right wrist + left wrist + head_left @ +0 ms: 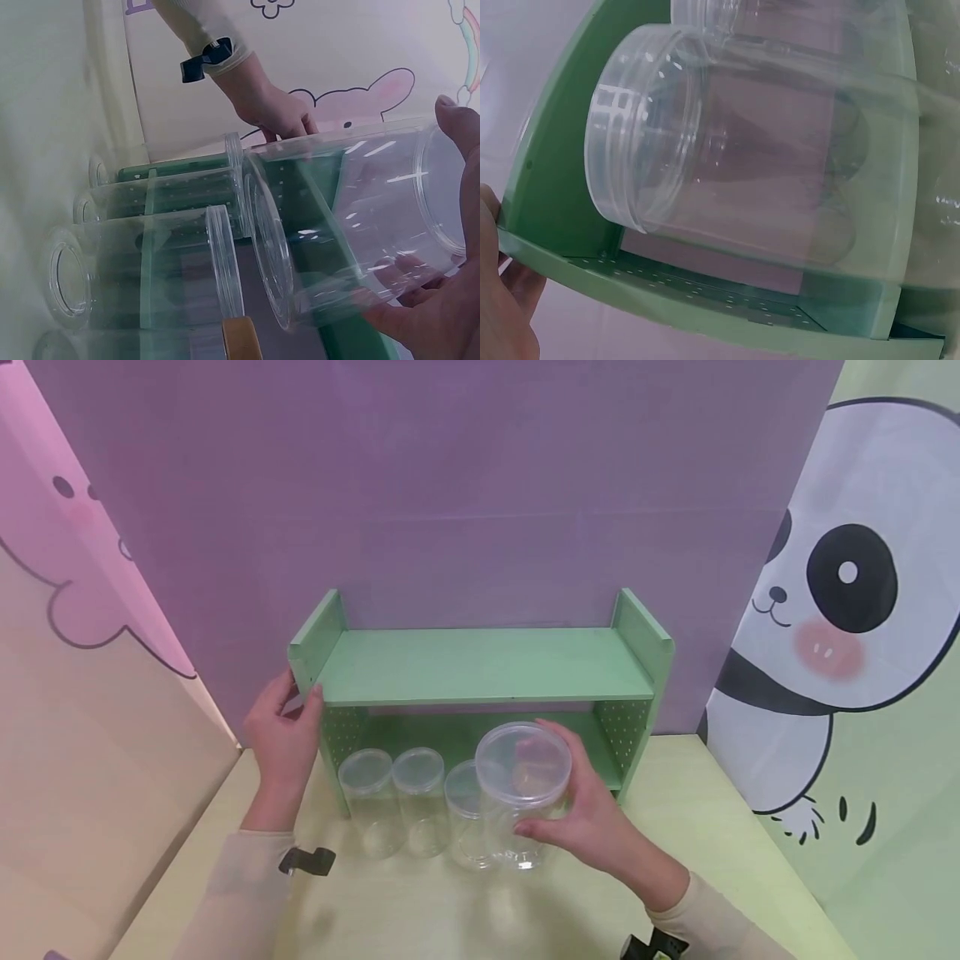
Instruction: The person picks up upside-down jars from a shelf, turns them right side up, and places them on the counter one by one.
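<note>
My right hand point(577, 810) holds a clear lidded plastic jar point(522, 760) in front of the green two-tier shelf point(480, 668). Its fingers and thumb curl round the sides of the jar, raised higher than the others. In the right wrist view, the held jar point(360, 217) is see-through and looks empty. My left hand point(285, 739) grips the shelf's left side panel point(317, 639), thumb at the front edge. Several similar lidded jars stand in a row on the table before the shelf, among them one jar at the left end point(372, 814) and another point(422, 814); the held jar partly covers the row's right end.
The lower shelf board point(450, 731) lies behind the jars. A pale wooden table point(420, 918) carries everything. Behind stands a purple backdrop point(480, 485), with a panda-print panel point(862, 677) on the right. A small tan piece point(241, 341) shows at the right wrist view's lower edge.
</note>
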Demonstrator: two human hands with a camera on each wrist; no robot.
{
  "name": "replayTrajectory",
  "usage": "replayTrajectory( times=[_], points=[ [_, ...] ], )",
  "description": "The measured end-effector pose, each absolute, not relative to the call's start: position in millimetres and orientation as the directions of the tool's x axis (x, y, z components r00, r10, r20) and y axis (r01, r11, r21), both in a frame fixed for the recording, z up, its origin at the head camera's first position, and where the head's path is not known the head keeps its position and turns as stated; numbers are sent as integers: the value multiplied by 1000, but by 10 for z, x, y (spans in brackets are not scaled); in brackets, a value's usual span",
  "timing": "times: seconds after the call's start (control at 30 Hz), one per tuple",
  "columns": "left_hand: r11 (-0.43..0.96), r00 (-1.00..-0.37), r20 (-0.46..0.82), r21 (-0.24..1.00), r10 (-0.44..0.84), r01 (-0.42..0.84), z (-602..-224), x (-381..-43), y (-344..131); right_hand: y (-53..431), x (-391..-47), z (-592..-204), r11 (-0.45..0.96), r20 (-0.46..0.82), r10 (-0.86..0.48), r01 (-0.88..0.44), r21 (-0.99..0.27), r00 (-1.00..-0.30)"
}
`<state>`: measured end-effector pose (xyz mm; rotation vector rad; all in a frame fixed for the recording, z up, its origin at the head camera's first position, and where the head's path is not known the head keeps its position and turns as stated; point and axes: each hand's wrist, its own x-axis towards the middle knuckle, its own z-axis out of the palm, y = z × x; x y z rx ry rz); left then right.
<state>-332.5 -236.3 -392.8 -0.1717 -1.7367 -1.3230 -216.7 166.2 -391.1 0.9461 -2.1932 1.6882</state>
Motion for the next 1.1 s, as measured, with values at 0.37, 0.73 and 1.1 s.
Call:
replayTrajectory(
  times=[0.37, 0.73, 1.1],
  points=[
    [376, -574, 696, 718, -432, 587, -3929, -3324, -2307, 1902, -2199, -3792, 151, 563, -319, -627, -764, -763],
    [344, -567, 705, 706, -426, 619, -3954, -3346, -2346, 2381, -2269, -3592, 163, 658, -257, -703, -692, -708],
    [369, -558, 705, 707, -437, 604, -3989, -3381, -2344, 2568, -2385, -3823, 158, 675, -183, -699, -698, -715]
  ],
)
